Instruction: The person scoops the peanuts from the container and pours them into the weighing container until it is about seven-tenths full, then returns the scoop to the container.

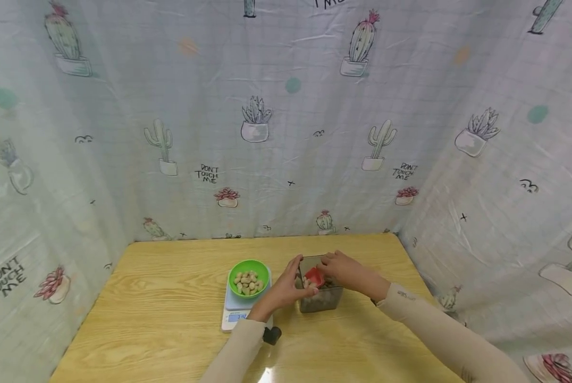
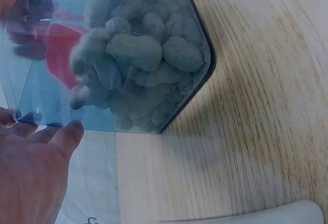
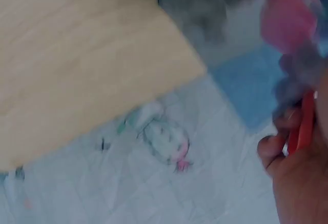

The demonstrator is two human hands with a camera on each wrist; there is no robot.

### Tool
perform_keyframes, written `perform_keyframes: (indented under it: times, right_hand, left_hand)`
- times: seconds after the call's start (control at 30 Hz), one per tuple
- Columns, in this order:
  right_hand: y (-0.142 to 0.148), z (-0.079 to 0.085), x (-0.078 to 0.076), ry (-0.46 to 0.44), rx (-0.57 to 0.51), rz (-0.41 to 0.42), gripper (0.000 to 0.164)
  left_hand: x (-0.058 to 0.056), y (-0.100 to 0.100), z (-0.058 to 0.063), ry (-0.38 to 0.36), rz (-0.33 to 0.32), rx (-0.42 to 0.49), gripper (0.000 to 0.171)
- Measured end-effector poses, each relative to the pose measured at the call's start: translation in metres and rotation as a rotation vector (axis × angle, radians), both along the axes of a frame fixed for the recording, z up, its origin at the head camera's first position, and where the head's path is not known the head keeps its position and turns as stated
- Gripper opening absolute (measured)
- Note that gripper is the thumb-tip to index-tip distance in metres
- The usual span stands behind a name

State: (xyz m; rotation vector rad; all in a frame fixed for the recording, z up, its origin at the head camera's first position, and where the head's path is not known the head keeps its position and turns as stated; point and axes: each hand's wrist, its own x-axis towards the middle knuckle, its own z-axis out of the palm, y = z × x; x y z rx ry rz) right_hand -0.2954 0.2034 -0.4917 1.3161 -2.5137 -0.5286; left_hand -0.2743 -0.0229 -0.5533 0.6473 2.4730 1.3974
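Observation:
A clear, dark-tinted plastic container (image 1: 320,305) stands on the table and holds peanuts in their shells (image 2: 134,52). My left hand (image 1: 286,287) grips its left side, with fingers and thumb at the rim. From the right, my right hand (image 1: 350,272) reaches in over the rim and holds a red scoop (image 1: 314,276) by its handle (image 3: 306,124). The scoop's bowl is tilted down inside the container among the peanuts. Left of the container, a green bowl (image 1: 251,264) with peanuts (image 1: 247,283) sits on a white kitchen scale (image 1: 235,304).
The wood-grain table (image 1: 166,298) extends to both sides and toward me. A curtain printed with cacti (image 1: 286,159) hangs close behind and along the table's sides. My left forearm passes beside the scale and partly covers its display (image 1: 237,317).

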Motion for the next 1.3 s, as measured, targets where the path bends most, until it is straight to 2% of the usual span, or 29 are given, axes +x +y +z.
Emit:
perform_keyframes:
  times: [0.1, 0.2, 0.3, 0.53, 0.6, 0.7, 0.83, 0.9, 0.97, 1.13, 1.23, 1.3]
  right_hand:
    - [-0.001, -0.001, -0.003, -0.036, -0.02, 0.024, 0.019]
    - [0.003, 0.0, -0.005, -0.15, -0.11, 0.011, 0.013]
    - [0.008, 0.001, -0.005, -0.225, -0.193, -0.003, 0.01]
    - [0.003, -0.001, -0.006, -0.116, -0.21, 0.023, 0.015]
    - [0.004, 0.0, -0.005, -0.147, -0.24, 0.028, 0.013]
    - [0.011, 0.005, -0.006, -0.254, -0.313, 0.018, 0.012]
    - [0.02, 0.005, -0.005, -0.332, -0.403, -0.051, 0.016]
    - [0.02, 0.003, -0.004, -0.308, -0.408, -0.078, 0.017]
    - [0.017, -0.001, -0.004, -0.246, -0.374, -0.082, 0.018]
    - [0.002, -0.006, -0.003, -0.056, -0.231, -0.006, 0.014]
    - [-0.001, -0.003, -0.003, -0.058, -0.237, 0.034, 0.011]
    - [0.002, 0.0, -0.003, -0.128, -0.277, 0.022, 0.012]
  left_hand:
    - [0.0, -0.001, 0.002, 0.008, 0.01, 0.005, 0.098]
    - [0.0, -0.001, 0.003, 0.01, 0.002, 0.01, 0.099]
    - [-0.001, -0.002, 0.004, -0.001, -0.003, 0.013, 0.101]
    - [-0.003, -0.005, 0.009, 0.009, -0.004, 0.008, 0.102]
    - [-0.004, -0.005, 0.009, 0.01, -0.006, 0.003, 0.103]
    - [-0.004, -0.005, 0.01, 0.008, -0.004, -0.005, 0.103]
    - [-0.004, -0.005, 0.011, -0.007, 0.005, -0.01, 0.102]
    - [-0.003, -0.005, 0.012, -0.013, 0.007, -0.01, 0.101]
    - [-0.003, -0.005, 0.012, -0.018, 0.008, -0.014, 0.101]
    - [-0.002, -0.005, 0.009, -0.012, 0.004, -0.023, 0.103]
    - [-0.002, -0.004, 0.006, -0.011, -0.002, -0.016, 0.102]
    - [-0.002, -0.003, 0.005, -0.019, -0.005, -0.01, 0.102]
